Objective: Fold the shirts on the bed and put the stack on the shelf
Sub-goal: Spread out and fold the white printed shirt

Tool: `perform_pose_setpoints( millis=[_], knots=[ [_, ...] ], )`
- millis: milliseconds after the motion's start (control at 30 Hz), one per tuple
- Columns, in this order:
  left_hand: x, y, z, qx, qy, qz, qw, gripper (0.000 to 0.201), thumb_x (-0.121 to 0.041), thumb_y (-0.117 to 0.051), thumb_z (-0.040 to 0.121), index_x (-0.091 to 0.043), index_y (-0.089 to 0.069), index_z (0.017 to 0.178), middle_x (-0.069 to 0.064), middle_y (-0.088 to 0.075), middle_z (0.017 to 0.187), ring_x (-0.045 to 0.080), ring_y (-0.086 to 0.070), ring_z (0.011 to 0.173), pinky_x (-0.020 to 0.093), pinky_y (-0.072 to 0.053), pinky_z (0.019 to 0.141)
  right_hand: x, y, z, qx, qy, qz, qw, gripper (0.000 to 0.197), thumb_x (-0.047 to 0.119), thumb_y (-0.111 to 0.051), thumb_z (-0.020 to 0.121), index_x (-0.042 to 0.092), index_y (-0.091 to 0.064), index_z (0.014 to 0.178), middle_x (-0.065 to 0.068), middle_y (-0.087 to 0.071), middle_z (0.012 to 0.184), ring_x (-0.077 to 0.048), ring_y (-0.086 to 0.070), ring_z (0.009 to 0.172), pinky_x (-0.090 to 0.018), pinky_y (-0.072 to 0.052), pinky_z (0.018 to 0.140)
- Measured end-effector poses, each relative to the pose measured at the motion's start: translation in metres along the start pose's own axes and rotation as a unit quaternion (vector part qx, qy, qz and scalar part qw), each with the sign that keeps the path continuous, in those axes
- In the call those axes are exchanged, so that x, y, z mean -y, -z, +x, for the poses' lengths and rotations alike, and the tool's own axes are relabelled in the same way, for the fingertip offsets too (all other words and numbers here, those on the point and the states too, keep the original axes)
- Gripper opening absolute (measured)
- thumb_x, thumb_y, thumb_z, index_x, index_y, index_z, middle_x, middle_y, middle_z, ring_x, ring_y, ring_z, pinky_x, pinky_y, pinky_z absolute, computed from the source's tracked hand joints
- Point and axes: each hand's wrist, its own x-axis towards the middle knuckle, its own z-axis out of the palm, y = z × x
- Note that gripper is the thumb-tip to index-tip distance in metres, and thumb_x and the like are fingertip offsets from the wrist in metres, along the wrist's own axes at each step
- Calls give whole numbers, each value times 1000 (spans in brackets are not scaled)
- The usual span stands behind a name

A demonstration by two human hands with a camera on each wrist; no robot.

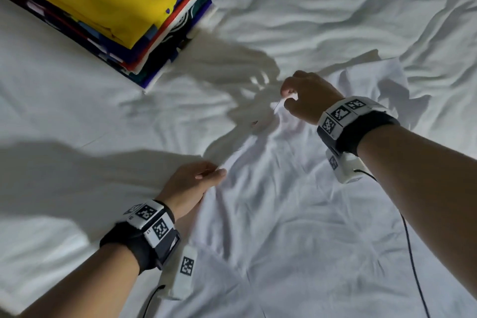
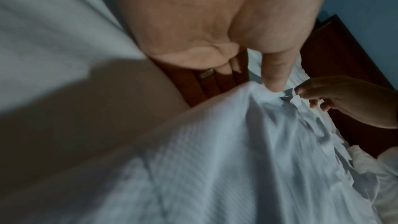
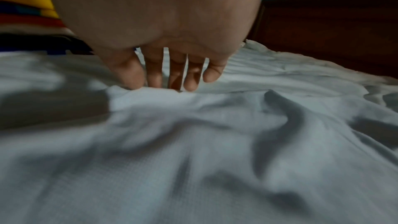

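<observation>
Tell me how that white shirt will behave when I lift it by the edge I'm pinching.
The white shirt is creased and rumpled, so it will likely hang limp. It looks thin, probably light. Both hands, left hand and right hand, pinch it, which should keep the edge spread.

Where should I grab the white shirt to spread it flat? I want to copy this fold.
Judging from the hands, pinch the white shirt along its far edge, reaching from the near side: left hand and right hand hold it apart there, body trailing toward you.
</observation>
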Motion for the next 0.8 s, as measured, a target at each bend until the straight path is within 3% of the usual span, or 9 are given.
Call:
perform_pose_setpoints(
  millis=[67,167,233,333,400,500,633,733,800],
  knots=[
    [4,0,1,7,-8,-3,1000,20,-26,-72,91,-15,-70,75,-15,-58,60,-1,-49,58,20,-38,60,4,-4,5,-3,-5,-56,998,29,36,-50,97,22,-62,119,-1,-51,130,-25,-47,123,-43,-40,103],
    [8,2,3,20,-18,11,1000,11,-18,-74,90,-8,-70,85,-2,-58,70,7,-49,65,23,-38,62,14,-9,14,28,-10,-139,990,40,50,-50,97,20,-60,122,-4,-50,126,-29,-51,120,-44,-44,95],
    [7,1,2,16,-19,11,1000,12,-14,-75,88,-4,-69,88,-2,-58,70,5,-49,63,19,-38,59,19,-9,17,21,2,-142,990,34,44,-54,97,17,-61,116,-5,-53,119,-33,-56,113,-43,-47,90],
    [5,0,1,-11,-17,-26,999,19,-15,-73,91,0,-66,83,-8,-54,61,2,-44,56,14,-35,53,15,-11,16,-62,4,-63,996,14,23,-54,94,21,-62,105,-3,-60,112,-33,-62,101,-41,-52,86],
    [6,0,1,-26,-3,-45,999,25,-18,-68,94,0,-63,78,-11,-46,55,2,-39,53,17,-33,52,12,-13,13,-69,2,-60,996,15,20,-55,94,20,-62,107,-5,-60,112,-34,-63,99,-45,-53,86],
    [8,1,3,-36,15,-64,997,28,-20,-67,95,2,-63,79,-3,-46,60,9,-42,58,27,-35,59,13,-20,12,-47,4,-138,989,23,16,-62,90,13,-62,113,-9,-52,117,-33,-57,106,-46,-54,82],
    [8,-1,1,-67,8,-71,995,16,-13,-71,92,-6,-66,78,-10,-57,56,1,-49,54,19,-41,57,33,-14,5,-55,58,-133,988,31,17,-57,85,15,-62,115,-7,-52,114,-29,-53,107,-42,-49,84],
    [8,-2,-2,-66,9,-106,992,13,-11,-75,87,-5,-65,82,-6,-63,63,0,-54,57,12,-42,55,66,-15,-8,44,126,-56,989,28,26,-56,86,27,-64,113,3,-57,103,-23,-58,100,-37,-50,87],
    [9,1,-6,-48,-6,-74,996,19,-15,-78,86,1,-66,82,-1,-62,66,3,-53,60,13,-40,57,86,-22,-16,129,138,-77,979,25,28,-59,84,32,-60,109,5,-58,93,-23,-58,91,-36,-50,83]
  ],
)
